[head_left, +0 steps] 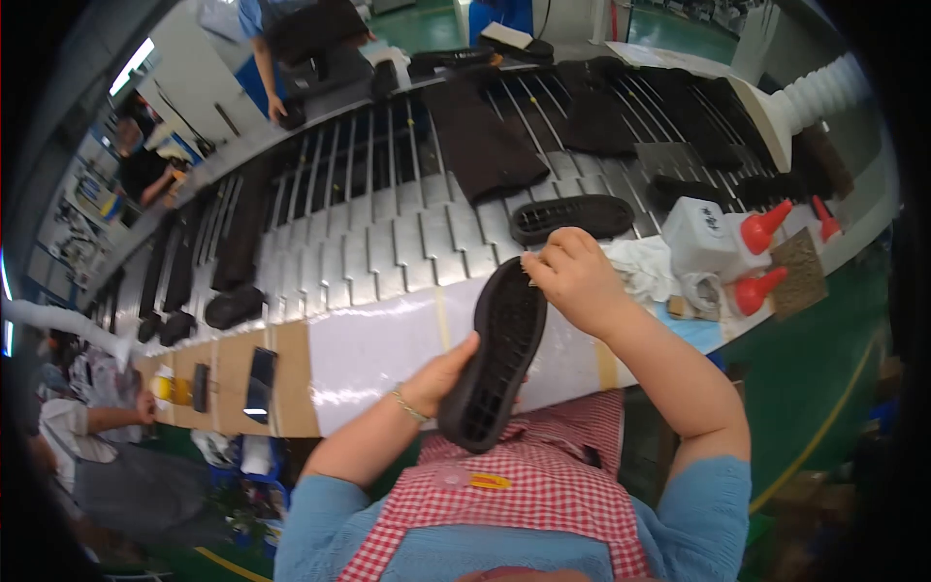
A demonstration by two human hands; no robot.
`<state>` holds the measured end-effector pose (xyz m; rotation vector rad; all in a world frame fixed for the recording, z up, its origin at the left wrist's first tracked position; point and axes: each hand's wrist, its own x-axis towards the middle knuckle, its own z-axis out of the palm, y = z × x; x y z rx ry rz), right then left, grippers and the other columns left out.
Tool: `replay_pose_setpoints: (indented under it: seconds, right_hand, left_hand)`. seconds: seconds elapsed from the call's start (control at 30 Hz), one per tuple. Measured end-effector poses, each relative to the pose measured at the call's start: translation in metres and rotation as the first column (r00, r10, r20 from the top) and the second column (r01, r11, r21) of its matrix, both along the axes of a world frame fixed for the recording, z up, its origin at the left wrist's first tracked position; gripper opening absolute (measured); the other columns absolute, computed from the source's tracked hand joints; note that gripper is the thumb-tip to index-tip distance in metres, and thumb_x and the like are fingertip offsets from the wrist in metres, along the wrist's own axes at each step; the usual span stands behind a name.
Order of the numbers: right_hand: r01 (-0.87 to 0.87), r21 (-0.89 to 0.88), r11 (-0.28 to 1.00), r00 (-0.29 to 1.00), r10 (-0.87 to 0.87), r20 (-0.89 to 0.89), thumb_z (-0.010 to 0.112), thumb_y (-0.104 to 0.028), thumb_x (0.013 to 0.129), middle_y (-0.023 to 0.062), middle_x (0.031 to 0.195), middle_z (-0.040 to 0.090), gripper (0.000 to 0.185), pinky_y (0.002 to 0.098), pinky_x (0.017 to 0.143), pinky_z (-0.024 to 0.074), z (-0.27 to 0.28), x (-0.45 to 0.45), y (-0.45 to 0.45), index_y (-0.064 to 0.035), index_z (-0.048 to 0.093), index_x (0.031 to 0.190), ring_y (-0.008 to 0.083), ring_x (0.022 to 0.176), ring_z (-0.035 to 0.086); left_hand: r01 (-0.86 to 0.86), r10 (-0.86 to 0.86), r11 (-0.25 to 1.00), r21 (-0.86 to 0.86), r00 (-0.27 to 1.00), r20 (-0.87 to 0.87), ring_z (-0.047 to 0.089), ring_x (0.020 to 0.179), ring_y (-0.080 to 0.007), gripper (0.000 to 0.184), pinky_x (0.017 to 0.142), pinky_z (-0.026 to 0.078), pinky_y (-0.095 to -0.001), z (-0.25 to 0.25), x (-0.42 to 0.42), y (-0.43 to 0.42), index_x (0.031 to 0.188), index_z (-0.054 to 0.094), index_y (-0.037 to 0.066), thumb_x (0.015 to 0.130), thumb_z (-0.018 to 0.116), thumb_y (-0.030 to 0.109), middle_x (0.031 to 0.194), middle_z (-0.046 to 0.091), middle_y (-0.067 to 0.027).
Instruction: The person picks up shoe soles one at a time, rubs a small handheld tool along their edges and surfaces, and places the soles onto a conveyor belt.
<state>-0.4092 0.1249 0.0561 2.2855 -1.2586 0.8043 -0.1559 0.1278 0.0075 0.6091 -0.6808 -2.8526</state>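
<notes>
A black shoe sole with a ribbed, hollow inner face is held up at a slant over the table's near edge. My left hand grips its left side, thumb on the rim and the other fingers mostly hidden beneath. At the sole's upper end is my right hand, its fingers pinched together by the rim. Whatever lies between those fingertips, if anything, is too small to make out. Just beyond, another black sole lies on the slatted metal conveyor.
Dark boot uppers lie across the conveyor. To my right stand a white bottle, red-nozzled bottles and a crumpled white cloth. A phone rests on cardboard at left. Co-workers are at the left and far side.
</notes>
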Motion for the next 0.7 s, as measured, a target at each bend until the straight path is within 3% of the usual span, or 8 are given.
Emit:
replay_pose_setpoints:
  seconds: [0.07,0.1,0.2,0.3,0.47,0.57,0.67,0.7]
  right_hand:
    - [0.077,0.029,0.997,0.995,-0.078,0.062,0.068,-0.008,0.066,0.0074,0.082,0.060,0.031,0.0430,0.087,0.0458,-0.002,0.000,-0.006,-0.0033,0.066,0.097,0.0279,0.090,0.056]
    - [0.144,0.038,0.989,0.987,-0.146,0.074,0.072,-0.012,0.063,0.0087,0.076,0.059,0.027,0.0412,0.082,0.0463,-0.005,0.000,-0.013,-0.0039,0.065,0.087,0.0285,0.089,0.056]
    - [0.234,0.212,0.949,0.940,-0.277,0.199,0.071,-0.010,0.063,0.0110,0.077,0.062,0.026,0.0410,0.082,0.0466,-0.007,0.001,-0.023,-0.0027,0.067,0.087,0.0307,0.088,0.057]
    - [0.227,0.502,0.835,0.869,-0.406,0.283,0.073,-0.015,0.064,0.0140,0.077,0.065,0.027,0.0404,0.080,0.0481,-0.002,0.005,-0.028,-0.0007,0.068,0.087,0.0318,0.086,0.059]
    - [0.085,0.714,0.695,0.793,-0.481,0.373,0.074,-0.021,0.065,0.0220,0.080,0.067,0.033,0.0417,0.077,0.0519,0.007,0.022,-0.018,0.0029,0.069,0.086,0.0352,0.082,0.065]
    - [0.029,0.742,0.670,0.802,-0.458,0.383,0.075,-0.022,0.065,0.0225,0.080,0.067,0.034,0.0416,0.077,0.0521,-0.003,0.030,-0.010,0.0031,0.069,0.087,0.0352,0.082,0.065]
    - [0.008,0.673,0.740,0.833,-0.378,0.405,0.076,-0.020,0.065,0.0209,0.077,0.066,0.031,0.0429,0.074,0.0510,-0.004,0.041,0.004,0.0031,0.067,0.084,0.0362,0.081,0.063]
    - [-0.012,0.650,0.760,0.840,-0.345,0.419,0.076,-0.019,0.065,0.0196,0.076,0.065,0.029,0.0431,0.073,0.0502,-0.003,0.044,0.010,0.0022,0.067,0.083,0.0360,0.080,0.061]
  left_hand:
    - [-0.068,0.095,0.979,-0.193,0.986,0.136,0.064,0.105,-0.0307,0.069,0.091,0.053,-0.0426,-0.003,-0.009,0.000,0.137,0.043,0.001,0.097,0.037,0.057,0.124,0.058,-0.0204]
    - [-0.081,0.122,0.965,-0.250,0.981,0.152,0.064,0.104,-0.0277,0.068,0.091,0.053,-0.0405,-0.005,-0.013,0.001,0.136,0.044,0.001,0.097,0.037,0.056,0.123,0.059,-0.0182]
    - [-0.144,0.243,0.892,-0.429,0.952,0.185,0.063,0.102,-0.0198,0.065,0.089,0.052,-0.0345,-0.010,-0.020,0.002,0.134,0.046,0.002,0.099,0.036,0.055,0.120,0.060,-0.0127]
    - [-0.216,0.392,0.776,-0.593,0.901,0.185,0.062,0.101,-0.0158,0.063,0.089,0.051,-0.0306,-0.020,-0.023,0.005,0.133,0.047,0.002,0.100,0.035,0.054,0.119,0.060,-0.0100]
    - [-0.300,0.568,0.579,-0.758,0.816,0.110,0.060,0.100,-0.0143,0.062,0.088,0.051,-0.0296,-0.049,-0.021,-0.007,0.134,0.045,0.001,0.100,0.035,0.053,0.118,0.059,-0.0086]
    - [-0.338,0.588,0.590,-0.733,0.803,0.103,0.060,0.099,-0.0142,0.059,0.086,0.051,-0.0297,-0.048,-0.018,-0.012,0.133,0.044,0.002,0.100,0.037,0.051,0.117,0.058,-0.0079]
    - [-0.393,0.559,0.678,-0.621,0.825,0.088,0.048,0.116,-0.0154,0.054,0.100,0.039,-0.0280,-0.021,-0.016,-0.014,0.137,0.037,0.000,0.102,0.039,0.042,0.129,0.049,-0.0088]
    - [-0.412,0.568,0.681,-0.605,0.818,0.083,0.049,0.115,-0.0152,0.054,0.099,0.040,-0.0282,-0.019,-0.015,-0.016,0.137,0.036,0.000,0.102,0.041,0.041,0.129,0.050,-0.0086]
